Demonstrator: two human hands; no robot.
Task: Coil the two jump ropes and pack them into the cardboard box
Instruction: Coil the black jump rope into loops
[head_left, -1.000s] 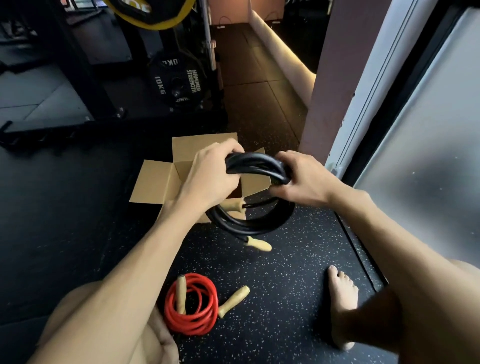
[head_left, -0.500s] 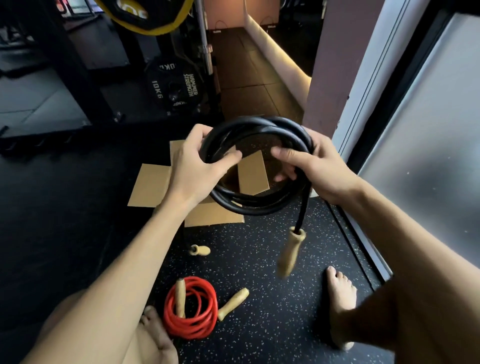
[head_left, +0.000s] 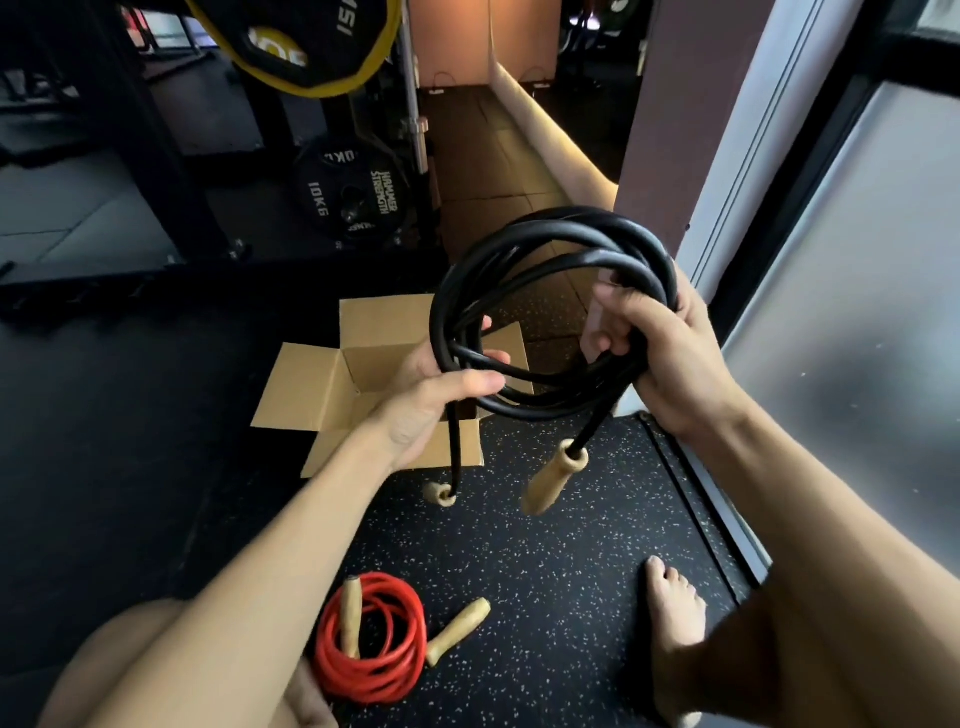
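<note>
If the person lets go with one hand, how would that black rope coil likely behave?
The black jump rope looks thick and springy: its loops already spread unevenly, so it would probably unwind. Its glossy surface may slide through the left hand. The hanging wooden handles would likely swing and tug.

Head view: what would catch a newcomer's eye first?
A thick black rubber jump rope, coiled into loops, is held up at centre by the left hand and right hand, its wooden handles dangling. Behind it sits an open cardboard box; a coiled red jump rope lies on the speckled floor below.
</note>
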